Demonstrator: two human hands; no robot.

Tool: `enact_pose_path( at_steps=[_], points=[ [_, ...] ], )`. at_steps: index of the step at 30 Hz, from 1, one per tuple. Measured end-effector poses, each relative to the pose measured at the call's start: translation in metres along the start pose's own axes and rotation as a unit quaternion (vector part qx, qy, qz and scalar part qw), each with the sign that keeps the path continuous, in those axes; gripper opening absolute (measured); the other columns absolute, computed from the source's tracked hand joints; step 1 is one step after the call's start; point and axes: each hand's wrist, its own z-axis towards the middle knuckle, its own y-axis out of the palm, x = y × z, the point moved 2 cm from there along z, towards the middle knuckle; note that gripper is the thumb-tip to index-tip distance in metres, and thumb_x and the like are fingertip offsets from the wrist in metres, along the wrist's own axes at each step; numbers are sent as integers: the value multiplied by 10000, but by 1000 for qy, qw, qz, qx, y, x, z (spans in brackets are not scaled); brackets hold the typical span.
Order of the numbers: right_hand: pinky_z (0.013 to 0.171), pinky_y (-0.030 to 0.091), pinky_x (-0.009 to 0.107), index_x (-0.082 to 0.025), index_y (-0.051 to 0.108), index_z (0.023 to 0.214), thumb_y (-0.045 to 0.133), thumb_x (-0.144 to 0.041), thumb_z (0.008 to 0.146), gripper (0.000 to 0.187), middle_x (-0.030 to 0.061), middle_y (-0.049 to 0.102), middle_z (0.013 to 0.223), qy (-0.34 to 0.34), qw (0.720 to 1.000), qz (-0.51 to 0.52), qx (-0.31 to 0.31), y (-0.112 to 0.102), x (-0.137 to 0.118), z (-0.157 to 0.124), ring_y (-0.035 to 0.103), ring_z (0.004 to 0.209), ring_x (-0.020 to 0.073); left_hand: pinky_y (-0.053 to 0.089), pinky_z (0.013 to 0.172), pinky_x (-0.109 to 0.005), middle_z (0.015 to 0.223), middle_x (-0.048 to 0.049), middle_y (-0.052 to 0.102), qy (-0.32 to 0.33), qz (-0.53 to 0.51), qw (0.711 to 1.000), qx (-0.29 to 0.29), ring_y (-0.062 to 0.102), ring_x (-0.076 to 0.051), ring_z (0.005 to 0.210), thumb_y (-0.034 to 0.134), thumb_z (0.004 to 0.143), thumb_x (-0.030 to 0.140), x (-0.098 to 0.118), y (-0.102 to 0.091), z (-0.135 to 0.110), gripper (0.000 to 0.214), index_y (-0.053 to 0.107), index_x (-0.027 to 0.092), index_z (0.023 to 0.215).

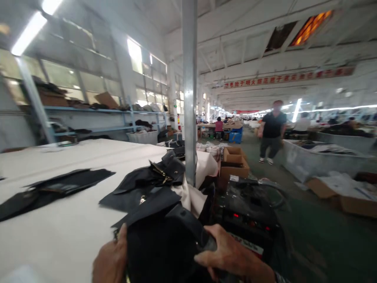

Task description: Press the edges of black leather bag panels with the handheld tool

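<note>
Both of my hands grip a black garment piece point(165, 239) at the bottom of the view, over the near edge of a white-covered table point(73, 220). My left hand point(110, 259) holds its left side with the thumb on top. My right hand point(232, 255) clasps its right edge, fingers curled over the dark fabric. More black cut pieces with metal zips point(153, 179) lie piled just beyond it. A long flat black piece point(53, 188) rests on the table to the left.
A metal pillar point(190, 90) rises beside the table. A black machine with red lights point(250, 208) stands to the right. Cardboard boxes point(234, 161) and grey bins point(312, 161) line a green-floored aisle, where a person in dark clothes point(272, 131) walks. Shelves point(97, 114) run along the left wall.
</note>
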Motion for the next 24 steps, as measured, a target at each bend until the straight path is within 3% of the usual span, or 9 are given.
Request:
enact_pose_path(
  at_steps=[2,4,7,11,14,17,24],
  points=[
    [412,387,164,-131,574,1034,666,-316,733,366,-71,555,487,-6,1000,12,-1,-1,3,4,498,401,86,463,706,-506,789,-290,653,-50,9,999,0,605,-477,927,387,736,704,-3,-3,8,603,562,165,532],
    [431,399,170,-130,550,1072,666,-317,744,395,-69,569,509,-17,1000,21,-2,-2,7,7,509,412,87,453,734,-481,805,-310,661,-57,-15,998,3,604,-480,941,403,720,695,-2,-2,19,575,539,186,490],
    [469,405,178,-127,576,1004,646,-321,765,315,-59,572,522,-26,999,21,-20,-4,12,7,525,448,90,452,686,-457,701,-243,674,-53,-76,996,15,629,-444,848,547,621,675,-3,5,30,507,550,192,470],
    [506,415,207,-134,602,965,651,-366,753,318,-40,586,534,-17,999,-33,-25,-7,11,3,538,474,113,455,570,-381,437,-81,576,-55,-207,976,34,632,-320,634,660,573,473,-9,18,30,334,550,185,446],
    [556,440,235,-139,611,1008,649,-386,745,363,-25,606,573,-3,997,-75,-23,-11,8,-2,570,529,144,490,563,-323,462,-22,603,-55,-339,939,15,631,-224,571,673,576,365,-11,27,17,220,625,151,596],
    [633,464,252,-143,602,1071,641,-385,737,414,-10,634,664,8,994,-104,-18,-16,5,-6,599,612,164,507,567,-285,548,-12,666,-44,-435,899,-24,633,-177,561,729,574,359,-12,31,-5,333,674,135,814],
    [659,464,258,-134,628,1044,648,-392,716,418,22,657,781,16,984,-171,-48,-16,-11,3,608,734,199,498,559,-241,695,-38,729,-23,-519,847,-112,641,-154,586,761,636,361,-20,38,-59,402,692,145,969]
  ],
)
